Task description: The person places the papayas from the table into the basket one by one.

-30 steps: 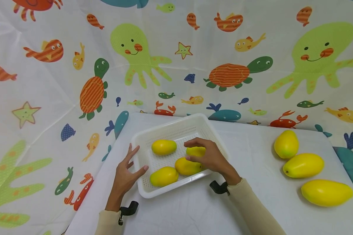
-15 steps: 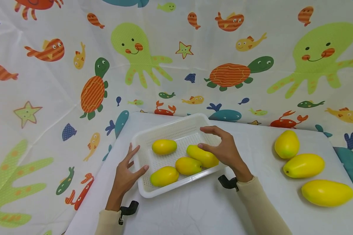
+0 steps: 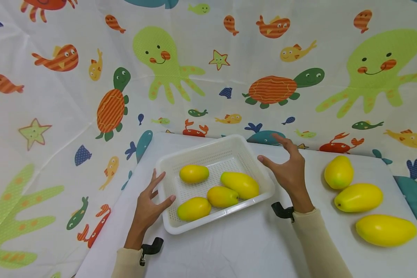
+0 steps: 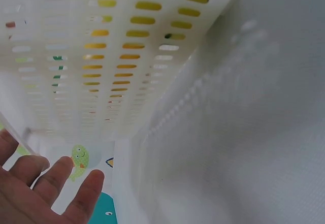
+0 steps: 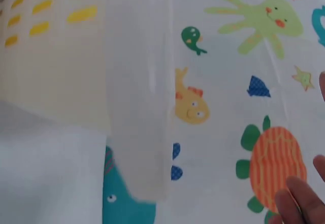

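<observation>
A white perforated plastic basket (image 3: 198, 150) sits slightly turned on the table, with several yellow mangoes (image 3: 239, 185) inside. My left hand (image 3: 149, 204) is at its left end, fingers spread and thumb over the rim; whether it touches the rim I cannot tell. From the left wrist view, several fingers (image 4: 66, 183) appear beside the basket wall (image 4: 114, 71). Past the right end of the basket, my right hand (image 3: 290, 170) hovers with thumb and fingers apart, holding nothing. The right wrist view shows the basket's rim (image 5: 139, 92) and a few fingertips (image 5: 299, 198) at its edge.
Three more mangoes lie on the table at the right: one at the back (image 3: 338, 172), one in the middle (image 3: 358, 197) and one in front (image 3: 385, 230). A sheet printed with sea animals (image 3: 194, 46) hangs behind and to the left of the white-covered table (image 3: 222, 247).
My right hand has drawn back from the mango at the basket's right side, moving right and out past the rim. That mango now shows fully. The left hand has stayed put.
</observation>
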`<control>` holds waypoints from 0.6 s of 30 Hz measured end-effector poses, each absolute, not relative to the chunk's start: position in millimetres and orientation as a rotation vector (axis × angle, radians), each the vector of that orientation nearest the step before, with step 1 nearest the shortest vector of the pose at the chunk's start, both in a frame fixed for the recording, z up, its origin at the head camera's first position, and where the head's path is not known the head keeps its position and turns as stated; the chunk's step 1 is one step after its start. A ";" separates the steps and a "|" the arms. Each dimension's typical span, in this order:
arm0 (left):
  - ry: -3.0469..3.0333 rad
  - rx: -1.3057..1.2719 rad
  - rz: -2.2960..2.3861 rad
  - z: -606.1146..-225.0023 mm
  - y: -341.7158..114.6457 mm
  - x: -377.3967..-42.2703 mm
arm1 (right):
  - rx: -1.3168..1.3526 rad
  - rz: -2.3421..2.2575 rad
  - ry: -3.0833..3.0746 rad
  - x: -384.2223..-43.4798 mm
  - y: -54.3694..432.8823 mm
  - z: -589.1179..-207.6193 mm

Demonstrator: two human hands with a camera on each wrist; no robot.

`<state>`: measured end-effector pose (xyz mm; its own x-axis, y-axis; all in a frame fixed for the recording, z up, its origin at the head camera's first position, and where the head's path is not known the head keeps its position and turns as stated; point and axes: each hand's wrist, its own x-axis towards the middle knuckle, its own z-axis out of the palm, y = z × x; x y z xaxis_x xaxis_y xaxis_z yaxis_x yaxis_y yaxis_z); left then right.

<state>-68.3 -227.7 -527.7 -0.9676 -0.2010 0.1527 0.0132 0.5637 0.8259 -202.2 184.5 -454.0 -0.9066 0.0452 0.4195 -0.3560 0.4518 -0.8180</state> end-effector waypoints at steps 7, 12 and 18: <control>-2.569 0.165 -1.350 -527.8 -226.6 -68.5 | 0.070 1.402 -2.257 -207.4 198.7 -457.4; -2.576 0.167 -1.344 -527.7 -226.1 -67.5 | -0.040 1.388 -2.210 -209.3 210.6 -459.2; -2.580 0.168 -1.339 -527.3 -226.6 -66.0 | -0.172 1.370 -2.192 -212.1 225.1 -461.9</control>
<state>-66.0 -226.6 -527.3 -0.9671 -0.2057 0.1498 0.0042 0.5758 0.8176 -212.1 225.1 -461.9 -0.8439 0.3808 0.3779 -0.1727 0.4740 -0.8634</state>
